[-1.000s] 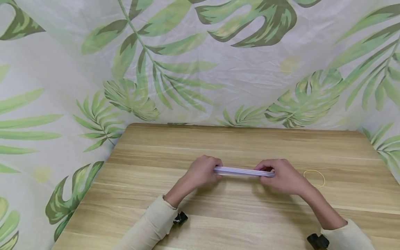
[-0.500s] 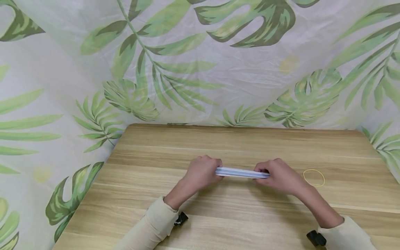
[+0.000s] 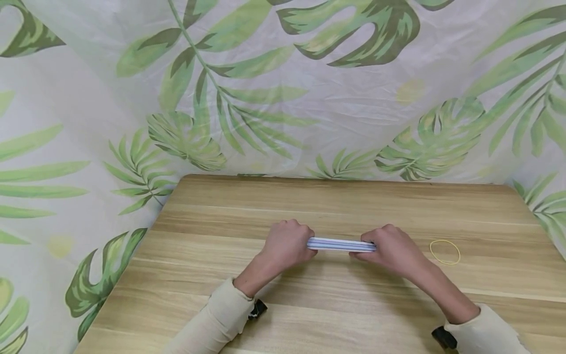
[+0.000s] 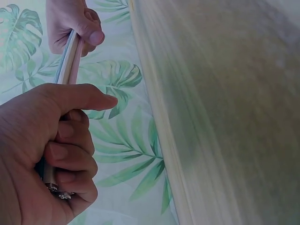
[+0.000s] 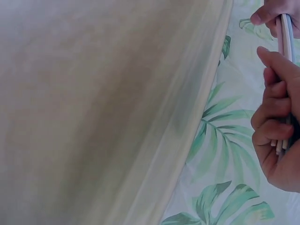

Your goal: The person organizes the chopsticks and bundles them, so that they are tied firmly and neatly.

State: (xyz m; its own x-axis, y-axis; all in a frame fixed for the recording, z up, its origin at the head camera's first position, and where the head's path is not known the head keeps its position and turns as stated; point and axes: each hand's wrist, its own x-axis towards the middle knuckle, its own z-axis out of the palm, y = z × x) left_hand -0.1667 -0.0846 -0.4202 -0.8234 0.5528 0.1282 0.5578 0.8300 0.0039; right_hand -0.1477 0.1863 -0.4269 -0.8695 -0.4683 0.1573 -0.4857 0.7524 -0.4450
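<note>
A bundle of slim pastel sticks (image 3: 340, 245), pencil-like, with blue, white and pink sides, is held level above the table. My left hand (image 3: 289, 243) grips its left end and my right hand (image 3: 393, 250) grips its right end. In the left wrist view, the left fingers curl round the sticks (image 4: 69, 61), whose silvery, sparkling ends (image 4: 60, 191) poke out below the fist. Blunt pale ends (image 5: 280, 146) stick out under the curled right fingers in the right wrist view. Both palms hide much of the bundle.
A thin yellow rubber band (image 3: 444, 240) lies on the wooden table (image 3: 309, 314), right of the right hand. A leaf-patterned cloth (image 3: 265, 98) hangs behind the table and along its sides. Small black devices sit at both wrists.
My right hand has slid a little leftward along the bundle, so less of it shows between the hands. The left hand has barely moved. The rubber band lies where it was.
</note>
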